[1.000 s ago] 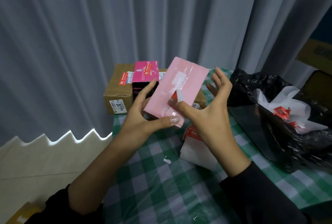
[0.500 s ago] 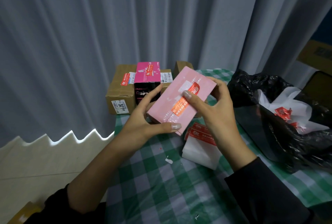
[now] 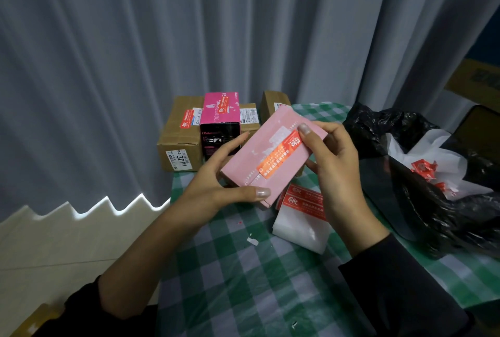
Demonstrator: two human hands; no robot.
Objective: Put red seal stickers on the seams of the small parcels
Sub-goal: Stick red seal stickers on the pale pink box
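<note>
Above the green-and-white checked counter [image 3: 243, 269], a pale pink flat cardboard box [image 3: 244, 164] is held in the air, tilted, between both hands. The left hand [image 3: 216, 177] grips its lower end, with the thumb laid along the near edge and the fingers wrapped behind the far side. The right hand [image 3: 332, 158] holds the upper end: its thumb presses on the top of a long red seal sticker [image 3: 278, 155] with white print, and its fingers curl behind the box. The sticker lies flat along the box's upper face and seems to follow the flap seam, though the dim light makes that line hard to trace.

Just below the box, a stack of white sheets with more red stickers [image 3: 300, 215] rests on the counter. At the far edge stand a large brown cardboard carton [image 3: 180, 133] and a magenta box [image 3: 220, 108] beside it, each bearing a red sticker. On the right a crumpled black plastic bag [image 3: 433, 215] holds white paper and red scraps [image 3: 424, 171]. A grey pleated curtain [image 3: 135, 52] hangs behind.
</note>
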